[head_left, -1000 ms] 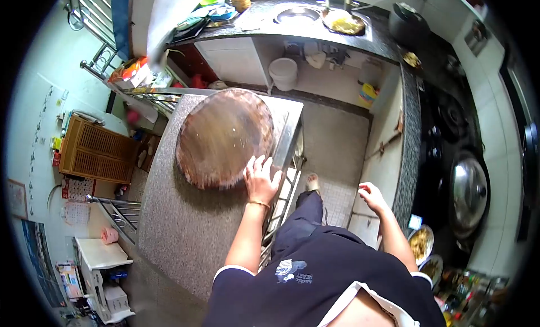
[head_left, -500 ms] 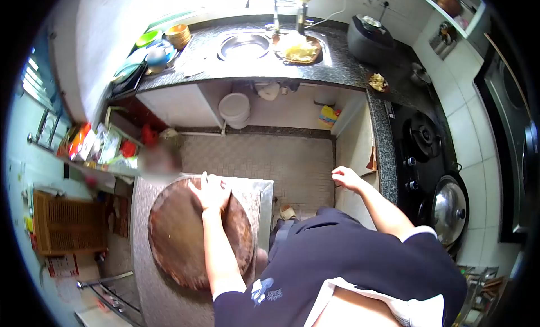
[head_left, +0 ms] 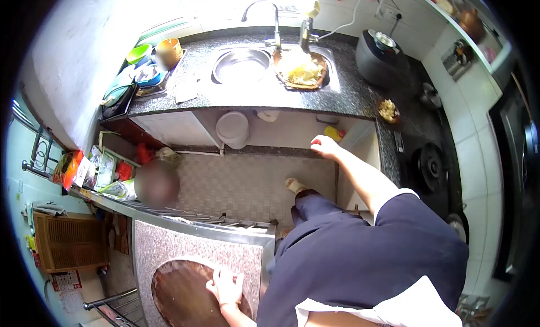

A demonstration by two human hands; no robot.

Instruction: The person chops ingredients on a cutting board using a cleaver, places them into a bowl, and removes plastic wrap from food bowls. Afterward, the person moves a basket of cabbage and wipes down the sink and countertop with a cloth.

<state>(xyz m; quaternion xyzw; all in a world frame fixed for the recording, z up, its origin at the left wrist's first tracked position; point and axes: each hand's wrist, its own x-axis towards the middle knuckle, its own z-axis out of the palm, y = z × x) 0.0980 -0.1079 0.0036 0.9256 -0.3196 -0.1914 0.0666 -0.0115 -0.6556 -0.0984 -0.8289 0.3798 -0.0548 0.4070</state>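
On a speckled counter (head_left: 152, 237) at the lower left lies a round brown wooden board (head_left: 183, 290). My left hand (head_left: 226, 287) rests on the board's right part, fingers apart and holding nothing. My right hand (head_left: 325, 146) is held out in the air between the counter and the sink cabinets, its fingers curled together; something small and red shows at the fingertips, too small to name. Beyond it is the sink (head_left: 242, 67), with a basket of pale yellow food (head_left: 302, 68) over its right basin.
Bowls (head_left: 139, 54) stand on the back counter's left. A dark grey pot (head_left: 379, 60), a small dish of food (head_left: 387, 110) and a stove (head_left: 430, 167) are at the right. A white bucket (head_left: 233, 130) sits under the sink. A metal rail (head_left: 185, 220) edges the near counter.
The view has shifted toward the sink, and the board now appears lower. My left hand stays on the board, while my right hand has reached farther forward with its fingers curled.
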